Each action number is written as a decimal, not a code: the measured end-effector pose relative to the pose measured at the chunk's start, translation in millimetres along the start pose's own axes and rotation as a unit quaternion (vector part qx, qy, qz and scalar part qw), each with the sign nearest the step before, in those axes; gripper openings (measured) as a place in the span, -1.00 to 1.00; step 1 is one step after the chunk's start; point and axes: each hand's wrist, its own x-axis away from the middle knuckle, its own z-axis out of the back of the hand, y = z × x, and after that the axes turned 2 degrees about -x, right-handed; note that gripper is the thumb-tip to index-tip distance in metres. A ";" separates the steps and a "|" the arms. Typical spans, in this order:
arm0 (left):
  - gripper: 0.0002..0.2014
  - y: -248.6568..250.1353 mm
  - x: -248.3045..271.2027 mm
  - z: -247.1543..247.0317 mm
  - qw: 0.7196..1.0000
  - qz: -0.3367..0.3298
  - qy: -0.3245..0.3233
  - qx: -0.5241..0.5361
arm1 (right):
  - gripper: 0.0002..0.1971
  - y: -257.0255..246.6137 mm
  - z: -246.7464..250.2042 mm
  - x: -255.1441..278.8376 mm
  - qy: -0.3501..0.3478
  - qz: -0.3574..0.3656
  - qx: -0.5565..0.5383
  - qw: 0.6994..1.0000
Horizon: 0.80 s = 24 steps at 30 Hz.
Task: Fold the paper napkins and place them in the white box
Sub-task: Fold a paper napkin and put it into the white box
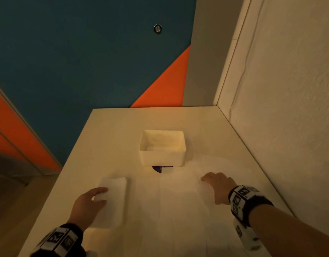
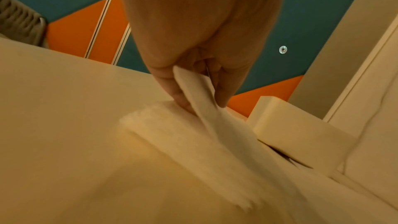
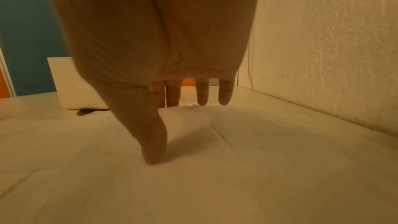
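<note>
Step in hand is transfer: my left hand [image 1: 89, 202] pinches the folded napkin [image 1: 111, 199] at the table's [image 1: 111, 127] left, right hand [image 1: 218, 185] flat, fingers straight, on the unfolded napkins [image 1: 178, 210]; next, I judge, carry it to the white box [image 1: 162, 148].

Purple label [image 1: 160, 168] half under box [image 1: 162, 158]

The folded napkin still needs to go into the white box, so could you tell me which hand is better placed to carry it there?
Left. The left hand already pinches the folded napkin; the right hand lies flat on the spread napkins.
</note>
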 end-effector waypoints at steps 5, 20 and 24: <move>-0.68 -3.4 -0.8 -2.8 1.000 0.004 0.014 -0.022 | -0.31 2.9 -3.6 -1.5 0.043 0.004 0.008 0.999; -0.73 -1.2 -5.8 -11.7 0.993 0.002 0.019 -0.119 | -0.92 3.8 14.3 7.0 0.147 0.036 -0.036 0.988; -0.75 9.4 -2.5 -12.2 0.969 0.028 0.020 -0.246 | -0.92 4.5 33.8 11.9 0.162 0.036 -0.049 0.985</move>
